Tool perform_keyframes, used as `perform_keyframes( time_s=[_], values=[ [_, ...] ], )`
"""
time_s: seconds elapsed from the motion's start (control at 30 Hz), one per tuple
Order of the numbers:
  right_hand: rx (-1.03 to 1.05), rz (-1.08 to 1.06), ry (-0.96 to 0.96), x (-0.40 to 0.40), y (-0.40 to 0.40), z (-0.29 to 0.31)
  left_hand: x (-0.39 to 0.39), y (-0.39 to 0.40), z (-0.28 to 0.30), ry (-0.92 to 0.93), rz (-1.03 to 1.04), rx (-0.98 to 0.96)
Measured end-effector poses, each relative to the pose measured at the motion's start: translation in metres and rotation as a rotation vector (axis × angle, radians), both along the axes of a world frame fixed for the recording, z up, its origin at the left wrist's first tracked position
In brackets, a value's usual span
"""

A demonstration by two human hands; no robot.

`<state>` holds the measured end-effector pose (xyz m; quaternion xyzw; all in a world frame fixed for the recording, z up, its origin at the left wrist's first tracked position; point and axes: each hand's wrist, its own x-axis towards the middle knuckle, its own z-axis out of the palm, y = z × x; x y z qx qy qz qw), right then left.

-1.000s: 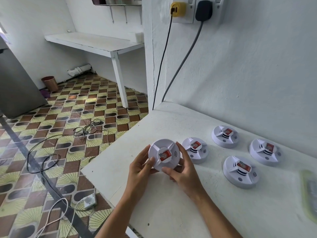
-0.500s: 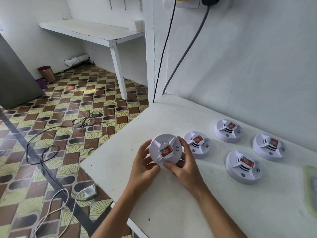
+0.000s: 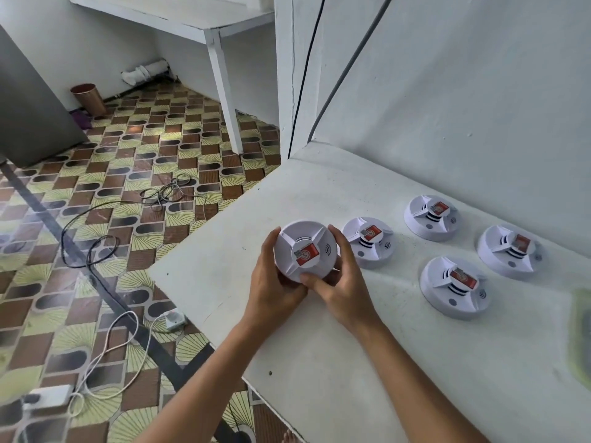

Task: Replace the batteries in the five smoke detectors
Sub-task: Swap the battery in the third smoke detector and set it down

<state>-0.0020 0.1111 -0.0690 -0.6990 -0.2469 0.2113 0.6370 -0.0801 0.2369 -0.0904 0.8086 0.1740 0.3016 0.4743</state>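
Note:
I hold a round white smoke detector point(image 3: 303, 249) with a red label at its centre, lifted off the white table point(image 3: 335, 362) and tilted toward me. My left hand point(image 3: 276, 282) grips its left rim and underside. My right hand point(image 3: 342, 282) grips its right rim, thumb on the lower edge. Several more white detectors with red labels rest face up on the table: one point(image 3: 371, 241) just right of my hands, one point(image 3: 430, 217) farther back, one point(image 3: 454, 286) in front and one point(image 3: 510, 251) at the far right.
A greenish object point(image 3: 580, 330) lies at the table's right edge, cut off. Two black cables point(image 3: 339, 75) run down the white wall behind. Left of the table the patterned floor holds loose cables point(image 3: 96, 244), white adapters point(image 3: 48, 396), a copper cup point(image 3: 89, 99) and a white shelf leg point(image 3: 227, 97).
The detector has turned a little in my hands and my fingers have shifted around its rim. My head has tilted downward, so the wall sockets have left the view.

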Motion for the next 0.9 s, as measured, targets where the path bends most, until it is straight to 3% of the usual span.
perform_keyframes(
  time_s=[0.47,0.9],
  values=[
    [-0.029,-0.017,-0.105,-0.002,0.002,0.005,-0.001,-0.007,0.014,0.036,0.1,-0.059],
    [-0.006,-0.035,-0.073,0.0,0.003,0.003,0.001,-0.008,0.018,0.012,0.074,-0.039]
  ],
)
